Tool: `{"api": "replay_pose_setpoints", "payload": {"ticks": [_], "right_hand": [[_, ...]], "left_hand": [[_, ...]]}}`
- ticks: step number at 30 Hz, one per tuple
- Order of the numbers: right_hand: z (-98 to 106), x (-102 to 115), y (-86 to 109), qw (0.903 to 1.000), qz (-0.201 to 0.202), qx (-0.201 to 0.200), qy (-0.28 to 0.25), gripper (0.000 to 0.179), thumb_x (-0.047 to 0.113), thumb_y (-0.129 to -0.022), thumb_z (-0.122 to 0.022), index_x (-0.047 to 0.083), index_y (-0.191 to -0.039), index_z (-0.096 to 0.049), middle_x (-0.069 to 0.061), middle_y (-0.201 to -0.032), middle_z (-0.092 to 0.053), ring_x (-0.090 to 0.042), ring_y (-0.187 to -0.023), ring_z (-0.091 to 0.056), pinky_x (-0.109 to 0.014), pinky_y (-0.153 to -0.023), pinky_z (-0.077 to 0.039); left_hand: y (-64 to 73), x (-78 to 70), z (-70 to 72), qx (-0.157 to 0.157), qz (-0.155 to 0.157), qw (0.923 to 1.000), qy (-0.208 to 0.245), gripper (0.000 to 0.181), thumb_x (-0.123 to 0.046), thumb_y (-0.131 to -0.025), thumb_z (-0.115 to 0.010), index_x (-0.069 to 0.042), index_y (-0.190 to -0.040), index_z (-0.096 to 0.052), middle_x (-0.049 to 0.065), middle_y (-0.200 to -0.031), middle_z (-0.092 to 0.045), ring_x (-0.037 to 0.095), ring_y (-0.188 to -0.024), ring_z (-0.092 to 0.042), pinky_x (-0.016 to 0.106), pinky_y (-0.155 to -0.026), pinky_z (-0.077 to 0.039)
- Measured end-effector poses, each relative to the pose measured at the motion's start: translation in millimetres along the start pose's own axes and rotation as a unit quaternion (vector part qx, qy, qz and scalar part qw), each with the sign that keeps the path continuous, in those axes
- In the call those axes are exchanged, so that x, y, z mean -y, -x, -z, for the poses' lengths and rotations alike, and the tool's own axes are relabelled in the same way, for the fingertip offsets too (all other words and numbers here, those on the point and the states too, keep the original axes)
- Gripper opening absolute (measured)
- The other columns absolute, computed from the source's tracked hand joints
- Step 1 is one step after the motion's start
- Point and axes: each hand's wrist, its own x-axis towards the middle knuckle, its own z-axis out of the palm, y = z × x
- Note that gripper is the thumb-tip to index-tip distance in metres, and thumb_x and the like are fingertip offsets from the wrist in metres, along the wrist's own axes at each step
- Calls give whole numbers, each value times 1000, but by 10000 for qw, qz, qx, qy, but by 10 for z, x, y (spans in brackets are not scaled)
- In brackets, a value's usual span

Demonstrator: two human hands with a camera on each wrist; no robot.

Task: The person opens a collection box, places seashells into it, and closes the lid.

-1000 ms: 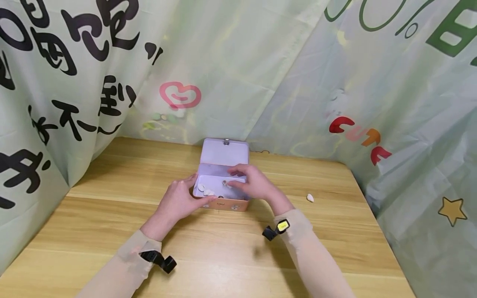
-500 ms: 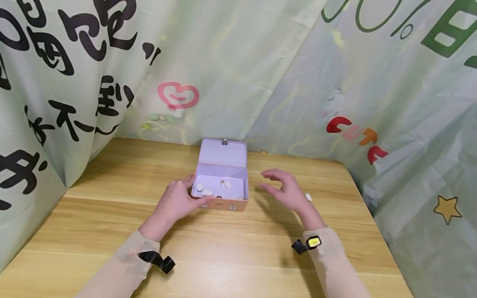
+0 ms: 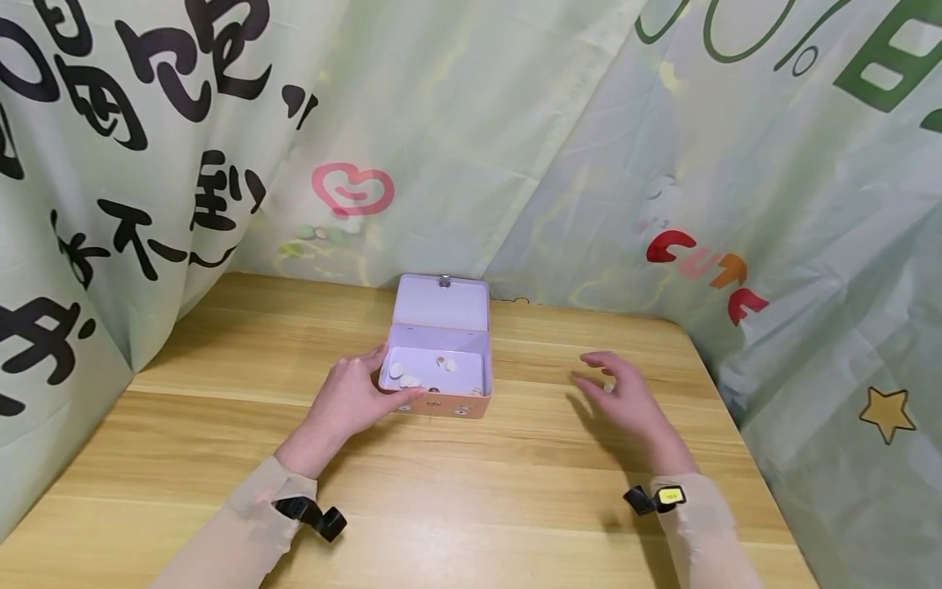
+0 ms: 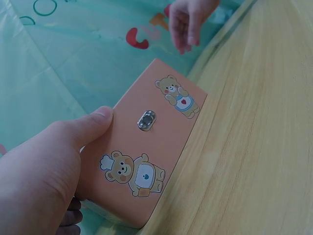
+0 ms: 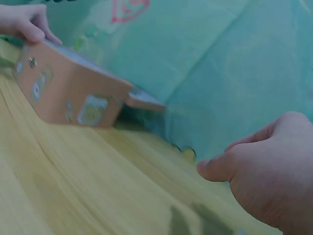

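A small tin box (image 3: pixel 441 331) with its lid raised stands near the table's back edge, lilac inside and orange outside, with bear pictures (image 4: pixel 176 98) on its front. Several small white shells (image 3: pixel 409 381) lie in it. My left hand (image 3: pixel 353 397) grips the box's left front corner, thumb over the front rim and fingers along the left side. To the right, my right hand (image 3: pixel 625 401) hovers low over the table with thumb and fingers apart. A single white shell (image 3: pixel 608 386) shows in the gap between them, partly hidden.
The wooden table (image 3: pixel 456 499) stretches around the box. Behind it hangs a pale printed curtain (image 3: pixel 471 147) that comes down to the table's back and left edges. A metal clasp (image 3: pixel 445 281) sits on the lid's top edge.
My right hand has left the inside of the box and moved right to the lone shell, uncovering the shells in the box. The left hand stays on the box.
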Motion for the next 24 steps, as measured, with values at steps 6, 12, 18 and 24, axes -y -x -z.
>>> {"api": "replay_pose_setpoints", "payload": {"ticks": [6,12,18,24], "right_hand": [[110,-224,157,9991,-318,-150,249,43,11,-99,-77,-5,-136,-63,-27,-133,-63,-47,-124,-57,-65,-103,-45],[128,-354,263,9975,-461,-299,455,42,12,-97,-80,-7,-131,-67,-24,-124,-67,-43,-113,-63,-60,-95,-50],[97,-426,300,9964,-379,-375,654,38,11,-97,-80,-7,-128,-69,-20,-114,-71,-37,-104,-66,-54,-91,-50],[62,-473,295,9960,-347,-467,674,34,11,-99,-77,-6,-127,-69,-17,-111,-71,-35,-101,-66,-45,-87,-51]], "left_hand": [[-8,-3,2,23,19,10000,-15,112,-70,-76,-86,10,-147,-54,42,-127,-61,6,-44,-29,34,-45,-39],[-7,-1,-7,29,53,10000,-75,111,-70,-76,-86,10,-147,-54,42,-128,-60,7,-44,-30,34,-45,-39],[-7,1,-9,11,55,9999,-123,112,-71,-75,-86,10,-146,-55,41,-116,-66,7,-44,-30,34,-45,-38],[-9,-1,-12,-20,20,9999,-161,114,-73,-74,-85,10,-146,-55,30,-85,-70,6,-45,-28,34,-44,-38]]}}
